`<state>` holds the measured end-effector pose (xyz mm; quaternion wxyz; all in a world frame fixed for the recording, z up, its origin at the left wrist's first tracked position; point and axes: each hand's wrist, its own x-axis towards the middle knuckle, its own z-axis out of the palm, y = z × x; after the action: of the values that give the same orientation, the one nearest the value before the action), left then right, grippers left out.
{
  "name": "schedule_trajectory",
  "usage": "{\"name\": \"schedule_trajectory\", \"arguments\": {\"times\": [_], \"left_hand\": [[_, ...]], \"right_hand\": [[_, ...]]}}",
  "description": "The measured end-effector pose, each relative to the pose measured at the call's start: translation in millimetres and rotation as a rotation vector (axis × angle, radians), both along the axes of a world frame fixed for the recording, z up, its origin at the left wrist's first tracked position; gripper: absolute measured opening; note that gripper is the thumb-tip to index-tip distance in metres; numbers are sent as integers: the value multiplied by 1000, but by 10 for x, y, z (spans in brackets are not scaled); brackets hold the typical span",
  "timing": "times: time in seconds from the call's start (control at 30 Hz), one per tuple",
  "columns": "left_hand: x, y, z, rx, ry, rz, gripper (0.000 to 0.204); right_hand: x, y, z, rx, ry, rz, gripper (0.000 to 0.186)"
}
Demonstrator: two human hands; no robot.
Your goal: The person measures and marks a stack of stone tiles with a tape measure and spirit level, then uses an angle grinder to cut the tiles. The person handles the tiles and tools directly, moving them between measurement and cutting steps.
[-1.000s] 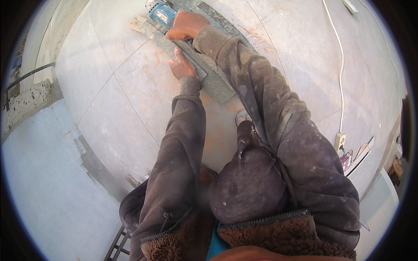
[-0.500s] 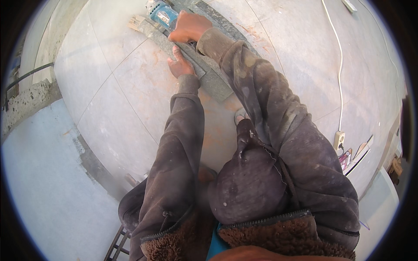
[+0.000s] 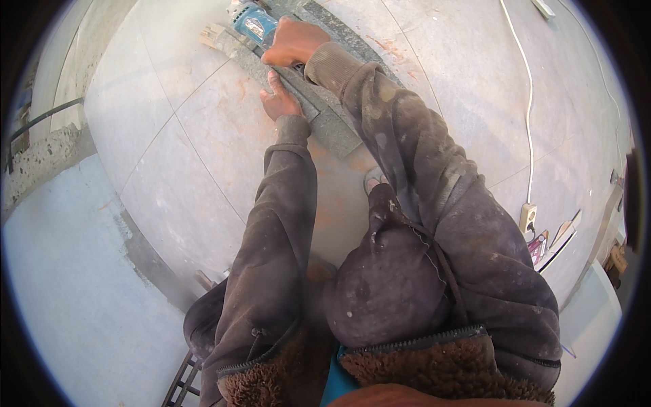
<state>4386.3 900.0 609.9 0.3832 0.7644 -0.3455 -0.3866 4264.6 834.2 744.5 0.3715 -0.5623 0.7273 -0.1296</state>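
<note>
My right hand (image 3: 295,42) is closed around the body of a blue angle grinder (image 3: 253,26) at the top of the head view. Its working end lies at the upper edge and I cannot make it out. Just below, my left hand (image 3: 280,102) holds the near side of a narrow grey stone strip (image 3: 306,103), some of its fingers hidden. The strip lies on a wider grey stone slab (image 3: 338,139), which slants across the floor. Both forearms wear dusty dark sleeves.
A piece of wood (image 3: 215,35) sticks out by the slab's left side. On the tiled floor (image 3: 183,129), a white cable (image 3: 527,102) runs along the right to a socket block (image 3: 528,217). My foot (image 3: 374,179) is close to the slab's near end. Dust hazes the air.
Very little differs. My right forearm and left hand have shifted slightly up and left, while the grinder and the slab stay in about the same place.
</note>
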Motion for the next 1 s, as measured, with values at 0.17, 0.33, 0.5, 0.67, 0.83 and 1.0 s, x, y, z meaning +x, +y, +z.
{"name": "schedule_trajectory", "arguments": {"times": [0.17,0.33,0.5,0.67,0.83,1.0], "left_hand": [[-50,24,118,12,27,-12,97],[-47,13,85,16,12,30,96],[-43,16,75,23,-4,20,97],[2,-3,-20,6,13,13,98],[-1,-2,25,5,7,-13,98],[-53,21,91,-17,33,26,96]], "right_hand": [[-11,-18,3,-1,-10,-13,51],[10,-46,23,2,-11,-18,44],[-5,-70,46,35,-35,-4,35],[-2,-74,59,39,-22,-8,35],[-9,-57,3,23,-4,2,42],[-71,30,-5,1,-47,52,67]]}}
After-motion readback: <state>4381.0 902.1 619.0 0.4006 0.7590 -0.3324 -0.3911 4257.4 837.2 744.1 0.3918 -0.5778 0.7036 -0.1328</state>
